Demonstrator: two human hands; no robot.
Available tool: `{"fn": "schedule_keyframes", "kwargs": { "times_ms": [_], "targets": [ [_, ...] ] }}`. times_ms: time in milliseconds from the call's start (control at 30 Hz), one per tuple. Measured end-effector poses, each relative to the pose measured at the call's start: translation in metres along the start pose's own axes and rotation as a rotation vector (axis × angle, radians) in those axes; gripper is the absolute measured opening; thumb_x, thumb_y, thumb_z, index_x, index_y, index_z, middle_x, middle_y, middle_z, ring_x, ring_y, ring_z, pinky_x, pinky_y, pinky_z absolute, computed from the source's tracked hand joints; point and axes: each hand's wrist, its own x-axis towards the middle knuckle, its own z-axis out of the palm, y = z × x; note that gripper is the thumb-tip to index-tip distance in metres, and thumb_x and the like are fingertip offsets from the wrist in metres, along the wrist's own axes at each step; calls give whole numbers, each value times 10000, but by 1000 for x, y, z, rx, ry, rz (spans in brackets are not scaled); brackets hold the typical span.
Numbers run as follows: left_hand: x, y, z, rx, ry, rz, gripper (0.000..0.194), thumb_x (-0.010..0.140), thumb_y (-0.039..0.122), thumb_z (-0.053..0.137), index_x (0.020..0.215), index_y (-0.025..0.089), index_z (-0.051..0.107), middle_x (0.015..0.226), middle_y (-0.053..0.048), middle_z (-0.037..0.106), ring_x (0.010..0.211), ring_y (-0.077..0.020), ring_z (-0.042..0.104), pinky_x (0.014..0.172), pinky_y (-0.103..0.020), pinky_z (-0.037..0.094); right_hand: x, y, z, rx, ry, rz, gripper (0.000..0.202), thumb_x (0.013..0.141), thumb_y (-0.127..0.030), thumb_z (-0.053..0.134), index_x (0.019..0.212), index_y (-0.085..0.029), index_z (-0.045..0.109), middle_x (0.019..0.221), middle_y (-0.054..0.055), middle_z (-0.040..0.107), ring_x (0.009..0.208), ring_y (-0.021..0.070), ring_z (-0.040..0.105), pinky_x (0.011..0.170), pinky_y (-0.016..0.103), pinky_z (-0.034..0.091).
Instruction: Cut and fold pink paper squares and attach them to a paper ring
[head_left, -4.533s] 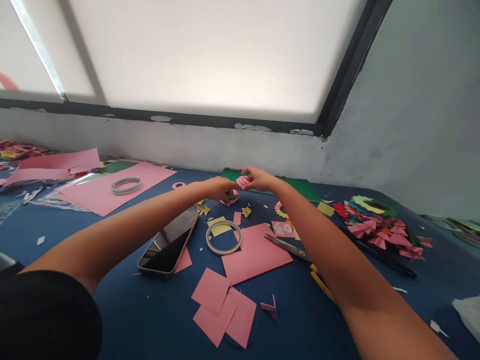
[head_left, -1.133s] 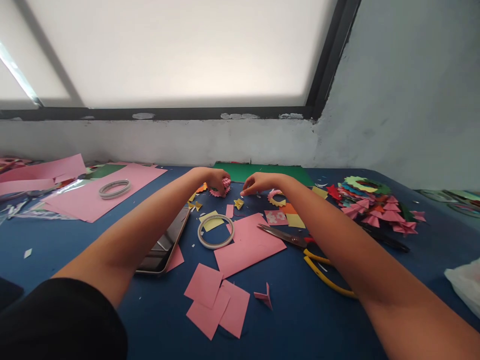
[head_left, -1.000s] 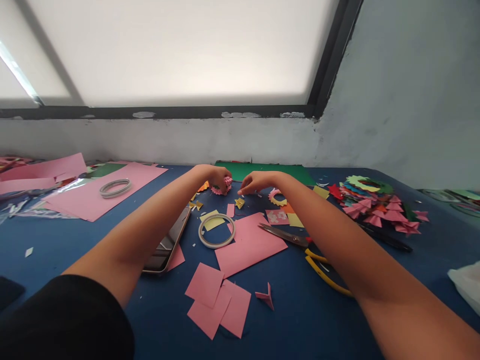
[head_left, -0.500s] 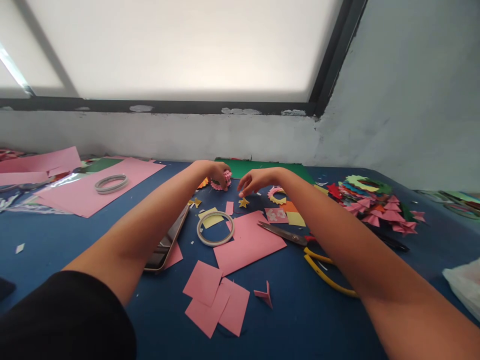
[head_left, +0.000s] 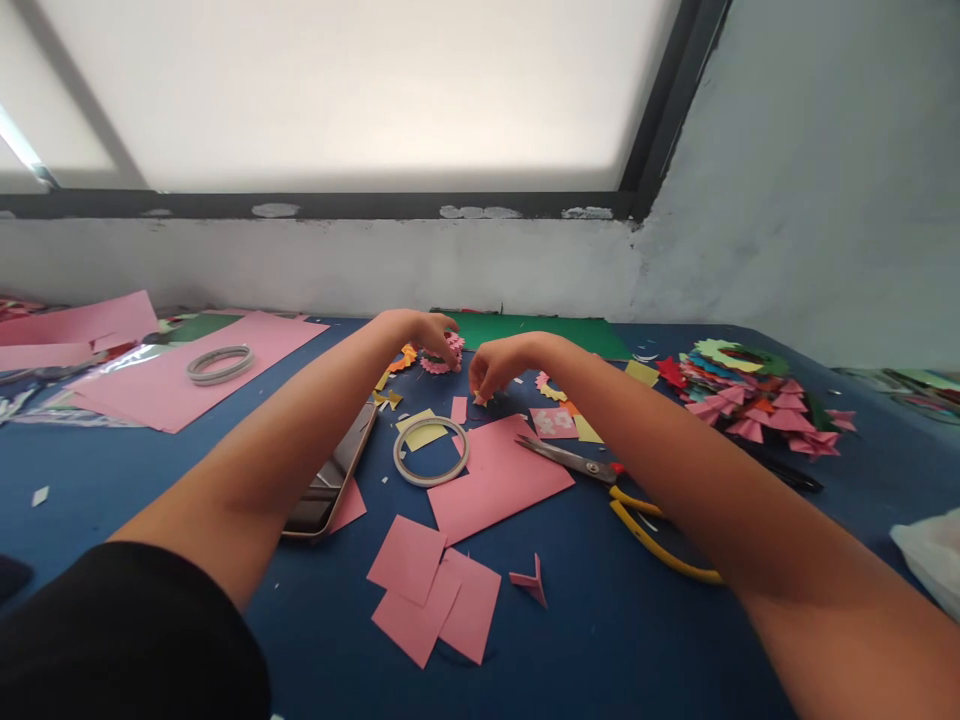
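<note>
My right hand [head_left: 498, 364] is closed in a pinch at the middle of the table, on a small gold paper star [head_left: 480, 399] mostly covered by the fingertips. My left hand [head_left: 441, 335] is at a pink scalloped paper ring [head_left: 433, 364]; its fingers are apart and partly overlap the ring, and whether they touch it I cannot tell. Behind the left wrist lies an orange paper ring [head_left: 406, 357]. Gold folded scraps [head_left: 388, 400] lie nearer. Beside the right wrist a pink-and-yellow paper ring [head_left: 550, 388] is partly hidden.
Yellow-handled scissors [head_left: 570, 461] lie under my right forearm. A tape roll [head_left: 400, 470], pink sheet [head_left: 499, 485], pink squares [head_left: 406, 560] and phone [head_left: 334, 485] lie nearer. Paper decorations [head_left: 757, 400] are piled right; another tape roll [head_left: 220, 366] rests on pink sheets left.
My right hand has lowered onto the gold star, which was in plain view below its fingertips before. My left hand's fingers have lifted and spread slightly at the pink ring, which stays put.
</note>
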Motion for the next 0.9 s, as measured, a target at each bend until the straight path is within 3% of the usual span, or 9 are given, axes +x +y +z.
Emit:
{"fn": "schedule_keyframes", "kwargs": {
  "times_ms": [200,267,367,500,667,800,900],
  "targets": [
    [0,-1,-1,1,-24,43,720,551,345,672,1247,256,510,1128,-46,630,1010,-272,568,827,-308,463,14,-30,17,-128,354,-151,200,739,-270,653,918,-183,666,900,44,677,845,193,609,692,278,442],
    [0,-3,-2,6,-1,38,754,546,350,676,1268,247,486,1162,-58,614,1011,-274,567,838,-314,455,19,-39,30,-179,478,-212,189,789,-233,606,965,-174,639,989,57,657,926,195,585,755,284,426],
    [1,-8,-5,3,83,23,835,587,491,643,1336,220,393,1309,-96,502,1107,-296,511,900,-333,415,29,-46,49,-265,594,-293,191,822,-144,548,997,-180,615,1137,73,594,1042,218,535,816,305,399],
    [0,-12,-12,-19,195,41,844,671,640,513,1355,172,356,1377,-115,421,1189,-298,445,953,-323,362,47,-51,56,-349,650,-335,256,828,-63,504,1047,-162,592,1169,104,558,997,222,562,781,305,415],
    [-5,-15,-15,-42,297,93,799,723,656,450,1338,150,389,1369,-115,430,1191,-293,445,949,-310,358,60,-53,55,-387,682,-335,160,821,-118,563,964,-125,634,1097,124,570,926,214,581,750,288,426],
    [-12,-18,-16,-68,397,127,676,733,598,505,1233,143,521,1273,-128,525,1112,-290,509,899,-329,399,47,-51,56,-394,700,-347,133,808,-158,584,921,-149,653,1079,95,576,876,192,593,689,260,420],
    [-18,-19,-20,-98,534,163,472,724,442,593,1083,137,624,1138,-122,608,1030,-270,552,860,-328,416,23,-52,51,-387,754,-333,145,822,-141,541,926,-174,636,1088,70,578,875,174,584,638,240,395]
  ]
}}
